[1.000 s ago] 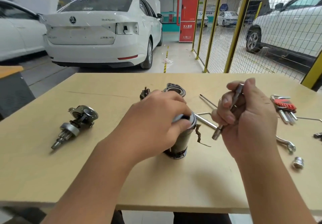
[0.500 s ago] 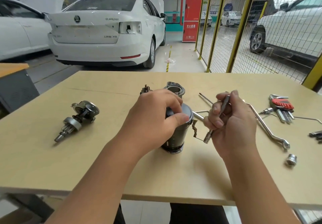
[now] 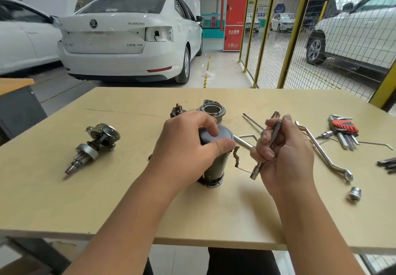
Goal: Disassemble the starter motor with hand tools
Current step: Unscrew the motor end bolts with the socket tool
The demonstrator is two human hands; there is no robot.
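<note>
The dark cylindrical starter motor body [image 3: 215,167] stands upright on the wooden table [image 3: 107,199]. My left hand [image 3: 184,146] grips its grey end cap [image 3: 216,135] from above, thumb and fingers curled round the rim. A braided lead [image 3: 236,156] hangs from the body's right side. To the right, my right hand [image 3: 282,152] holds a slim socket driver [image 3: 267,150] tilted, its socket tip low near the table. The removed pinion and drive assembly [image 3: 94,146] lies at the left.
An aluminium nose housing [image 3: 212,110] and a small solenoid part [image 3: 177,111] sit behind my left hand. A bent box wrench [image 3: 325,152], a red hex key set [image 3: 342,129], a loose socket [image 3: 354,193], a thin rod [image 3: 254,121] lie on the right. Cars and a yellow fence stand beyond.
My right hand with the driver has lowered and settled beside the motor. My left hand has shifted its hold on the cap, showing more of the grey top.
</note>
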